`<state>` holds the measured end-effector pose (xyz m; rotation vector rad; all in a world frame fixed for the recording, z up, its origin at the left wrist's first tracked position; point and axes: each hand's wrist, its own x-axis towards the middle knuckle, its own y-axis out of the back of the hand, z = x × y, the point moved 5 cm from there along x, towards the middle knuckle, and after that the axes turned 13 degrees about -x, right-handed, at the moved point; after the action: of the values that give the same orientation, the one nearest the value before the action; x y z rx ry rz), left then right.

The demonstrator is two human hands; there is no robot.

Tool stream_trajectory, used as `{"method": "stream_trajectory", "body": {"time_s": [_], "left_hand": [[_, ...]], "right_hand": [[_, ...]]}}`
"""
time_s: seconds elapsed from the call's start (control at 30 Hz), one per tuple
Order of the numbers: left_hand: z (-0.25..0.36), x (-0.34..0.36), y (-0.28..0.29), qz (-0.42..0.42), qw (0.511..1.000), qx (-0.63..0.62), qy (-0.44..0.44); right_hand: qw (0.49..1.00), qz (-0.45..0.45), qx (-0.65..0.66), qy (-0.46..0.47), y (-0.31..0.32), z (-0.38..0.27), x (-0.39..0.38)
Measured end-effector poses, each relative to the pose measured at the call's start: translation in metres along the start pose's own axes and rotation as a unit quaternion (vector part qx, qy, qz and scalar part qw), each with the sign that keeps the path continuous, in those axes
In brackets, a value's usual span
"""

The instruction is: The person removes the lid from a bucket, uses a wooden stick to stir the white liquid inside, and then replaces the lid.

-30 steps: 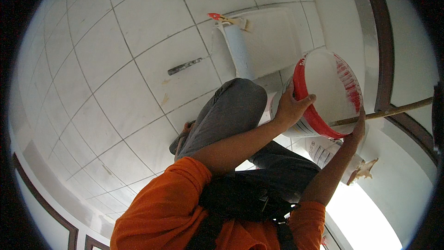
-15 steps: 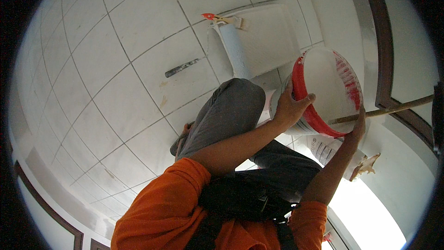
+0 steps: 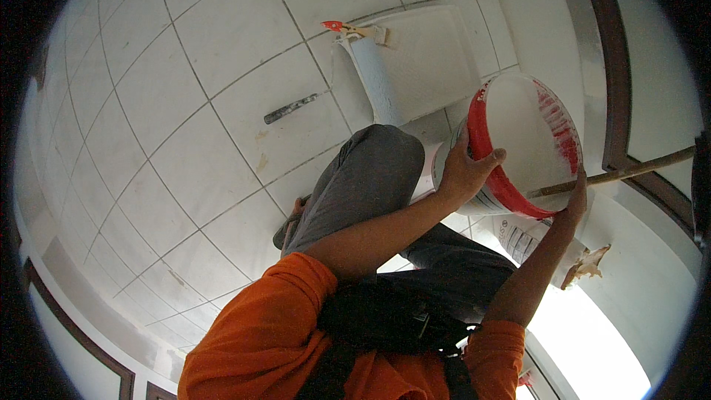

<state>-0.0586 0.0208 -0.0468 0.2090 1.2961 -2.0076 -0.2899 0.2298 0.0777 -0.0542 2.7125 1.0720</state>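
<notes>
- Floor tiles (image 3: pixel 222 126) fill most of my view: large, pale, with dark grout lines and a short grey smear on one of them.
- White trough (image 3: pixel 415 67), long and paint-coated, lies on the tiles above the knee, a red-tipped tool (image 3: pixel 348 28) resting on its near end.
- Bucket (image 3: pixel 518 144), white inside with a red rim and red streaks down its inner wall, is held tilted on its side over the grey-trousered knee; against the frames a second back it sits a little higher and its mouth faces me more fully, so I judge the tipping is advancing.
- Second container (image 3: pixel 522 237), white with dark printed panels, stands just below the bucket, partly hidden.
- Left hand (image 3: pixel 466 174) grips the bucket's red rim, thumb hooked over the edge.
- Right hand (image 3: pixel 576 196) presses the bucket's far side; a wooden stick (image 3: pixel 629 170) passes beside it, and I cannot tell whether the fingers close on it.
</notes>
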Motion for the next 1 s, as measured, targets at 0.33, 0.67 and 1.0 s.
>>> {"method": "stream_trajectory", "body": {"time_s": [0.33,0.67,1.0], "left_hand": [[0.011,-0.005,-0.006,-0.05,0.998,0.011,0.036],[0.012,-0.007,-0.006,-0.058,0.997,0.017,0.041],[0.003,-0.004,-0.004,-0.05,0.998,0.001,0.027]], "right_hand": [[0.999,-0.035,0.008,0.028,0.018,0.022,0.019],[1.0,0.006,0.018,0.001,0.014,0.013,0.005],[1.0,0.016,0.013,-0.01,0.007,0.004,-0.005]]}}
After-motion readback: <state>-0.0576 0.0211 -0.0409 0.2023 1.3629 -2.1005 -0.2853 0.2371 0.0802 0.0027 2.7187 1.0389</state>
